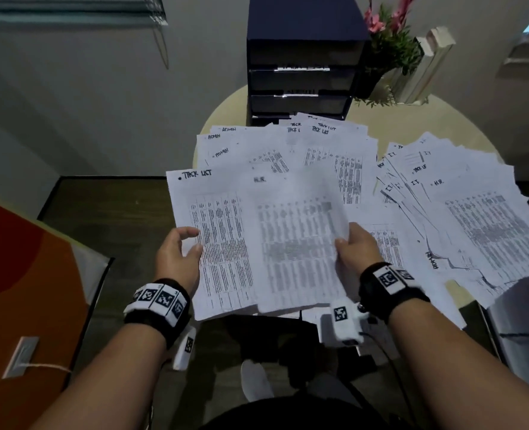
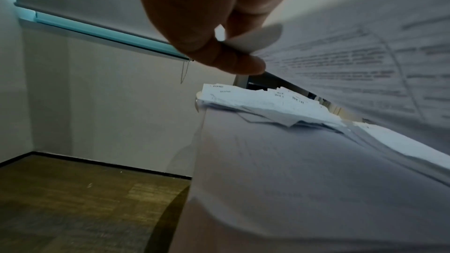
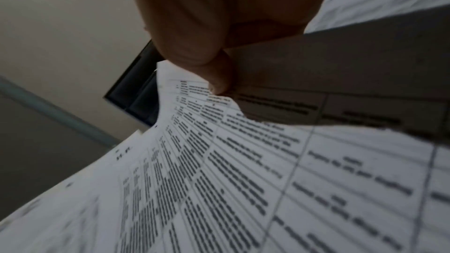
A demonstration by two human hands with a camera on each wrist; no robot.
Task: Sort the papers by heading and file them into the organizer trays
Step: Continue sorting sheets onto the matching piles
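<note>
I hold a stack of printed sheets above the near table edge. My left hand [image 1: 185, 247] grips its left side, where the sheet headed TASK LIST [image 1: 216, 240] shows; in the left wrist view my left hand [image 2: 233, 53] pinches a curled paper edge. My right hand [image 1: 354, 248] pinches a blurred sheet headed H.R. [image 1: 294, 243] lying over the stack, and my right hand [image 3: 219, 76] shows the thumb on top of that sheet [image 3: 243, 180]. More papers headed ADMIN [image 1: 235, 147], TASK LIST [image 1: 331, 150], IT and H.R. [image 1: 461, 206] are spread over the table. The dark organizer trays [image 1: 300, 76] stand at the back.
The round beige table [image 1: 412, 119] carries a pink flower plant [image 1: 390, 35] and a white box [image 1: 427, 63] at the back right. An orange panel [image 1: 24, 290] stands at the left. Dark floor [image 1: 108, 206] lies left of the table, a grey seat [image 1: 520, 321] to the right.
</note>
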